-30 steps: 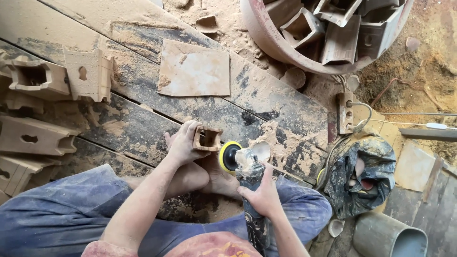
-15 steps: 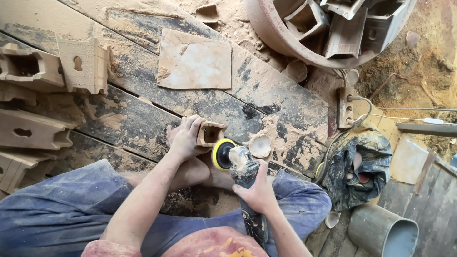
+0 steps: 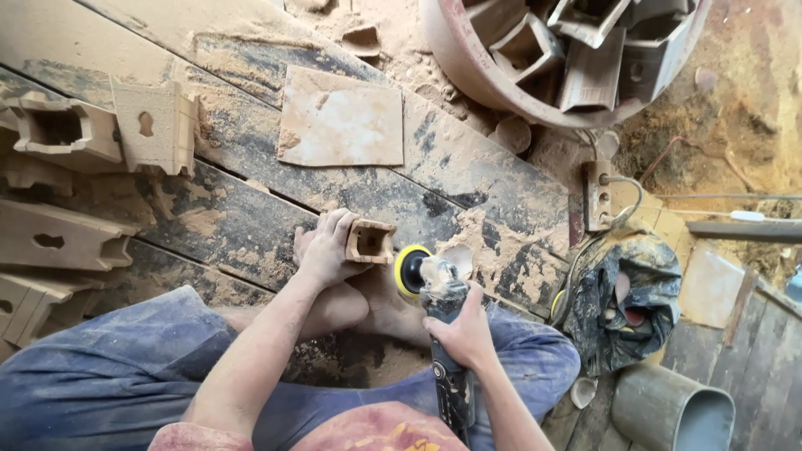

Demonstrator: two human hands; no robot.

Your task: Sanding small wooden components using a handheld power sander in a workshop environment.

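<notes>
Block (image 3: 370, 241): tan wood. Sander (image 3: 434, 288): yellow pad rim, black body. Planks (image 3: 209, 217): dark, mottled with tan sawdust. Trousers (image 3: 100, 367): blue.

A flat square tile (image 3: 341, 119) dusted with sawdust lies on the dark wooden planks (image 3: 225, 221), toward their far edge. At the planks' left edge, carved wooden blocks (image 3: 109, 129) lie in a loose group. A large round basin (image 3: 535, 50) filled with more wooden pieces stands at the far right. Right of the planks lie a crumpled dark cloth (image 3: 622, 296), a power strip (image 3: 598, 196) and a grey pipe (image 3: 668, 411).
</notes>
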